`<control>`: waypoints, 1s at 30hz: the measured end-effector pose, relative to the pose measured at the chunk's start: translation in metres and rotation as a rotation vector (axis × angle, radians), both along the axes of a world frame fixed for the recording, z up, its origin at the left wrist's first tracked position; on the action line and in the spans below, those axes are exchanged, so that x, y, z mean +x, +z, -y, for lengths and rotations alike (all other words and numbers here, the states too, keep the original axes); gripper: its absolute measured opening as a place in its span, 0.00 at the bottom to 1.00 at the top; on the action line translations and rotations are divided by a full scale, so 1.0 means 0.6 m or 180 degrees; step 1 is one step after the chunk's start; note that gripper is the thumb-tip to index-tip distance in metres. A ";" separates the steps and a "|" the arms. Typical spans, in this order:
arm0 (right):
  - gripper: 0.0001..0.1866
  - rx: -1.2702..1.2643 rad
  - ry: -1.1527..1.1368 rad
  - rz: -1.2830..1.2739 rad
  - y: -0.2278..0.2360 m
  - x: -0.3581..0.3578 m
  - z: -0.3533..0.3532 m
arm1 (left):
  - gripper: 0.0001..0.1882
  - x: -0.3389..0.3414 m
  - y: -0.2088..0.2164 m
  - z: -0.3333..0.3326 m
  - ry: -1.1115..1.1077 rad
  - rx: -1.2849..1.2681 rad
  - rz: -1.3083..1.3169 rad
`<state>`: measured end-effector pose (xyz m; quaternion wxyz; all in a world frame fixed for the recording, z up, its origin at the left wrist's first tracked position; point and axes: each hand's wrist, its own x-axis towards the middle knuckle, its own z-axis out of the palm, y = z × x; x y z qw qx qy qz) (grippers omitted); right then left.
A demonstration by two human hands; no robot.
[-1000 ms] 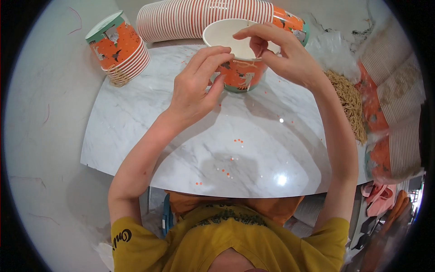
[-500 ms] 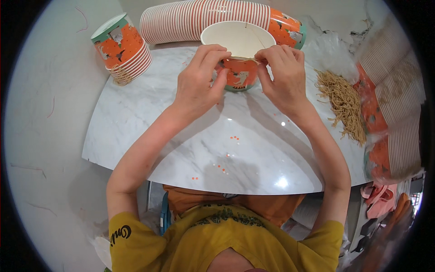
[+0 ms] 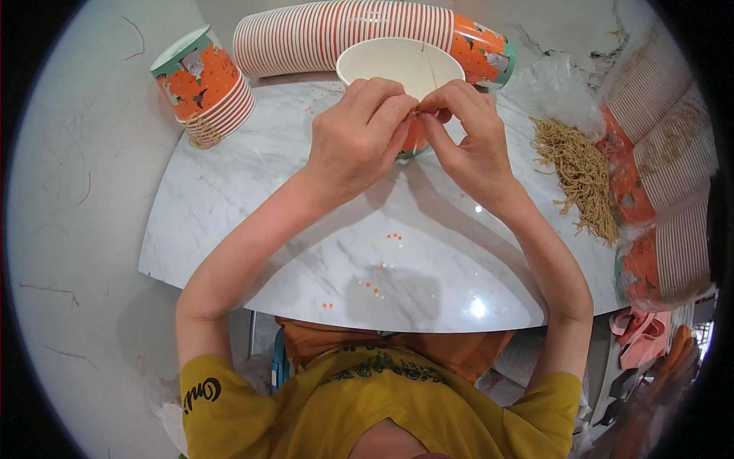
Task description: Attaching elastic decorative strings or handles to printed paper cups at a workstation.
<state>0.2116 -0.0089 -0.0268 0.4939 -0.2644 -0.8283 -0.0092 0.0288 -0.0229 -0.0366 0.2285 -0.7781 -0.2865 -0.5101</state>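
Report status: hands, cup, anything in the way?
Left hand and right hand meet before orange cup; what's in each grip unclear. Cup mouth-up, thin strand at its opening. Hands partly hide cup; tan cord pile off right.

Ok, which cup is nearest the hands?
The single cup, white interior showing, behind the left hand and right hand; the long row, short stack and bagged cups are nested, farther off.

From the wearer's head, as the left of two side-by-side fisheyes, we look steeply down from close by; the hands [image 3: 358, 131] sit above centre, the surface [image 3: 210, 191] bows outward, and the yellow shirt [image 3: 382, 386] fills the lower edge.
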 end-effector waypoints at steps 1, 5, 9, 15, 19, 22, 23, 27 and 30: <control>0.05 -0.0084 0.0078 -0.0064 0.000 0.000 0.000 | 0.12 -0.001 0.001 -0.004 -0.0002 0.0003 -0.0001; 0.04 -0.0348 0.0257 -0.0183 0.001 0.003 0.000 | 0.13 -0.004 0.002 -0.012 0.0055 0.0346 -0.0221; 0.04 -0.0306 0.0317 -0.0175 0.004 0.004 0.000 | 0.13 -0.003 0.006 -0.003 -0.0005 0.0208 -0.0205; 0.04 -0.0290 0.0424 -0.0101 0.011 0.003 0.002 | 0.14 -0.018 0.006 -0.005 0.0043 0.0152 -0.0168; 0.04 -0.0317 0.0455 -0.0128 0.011 0.007 0.002 | 0.14 -0.038 0.002 -0.008 0.0144 0.0056 -0.0161; 0.05 -0.0395 0.0509 -0.0192 0.012 0.010 0.000 | 0.16 -0.061 -0.004 -0.017 0.0205 0.0255 0.0012; 0.05 -0.0414 0.0518 -0.0222 0.012 0.012 -0.002 | 0.16 -0.067 -0.008 -0.018 0.0209 0.0253 0.0014; 0.06 -0.0333 0.0393 -0.0099 0.009 0.016 -0.002 | 0.17 -0.090 -0.022 -0.011 0.0288 -0.0053 0.0218; 0.08 0.0129 0.0369 0.0328 0.007 0.016 0.000 | 0.14 -0.095 -0.031 0.010 0.0208 -0.0811 0.0616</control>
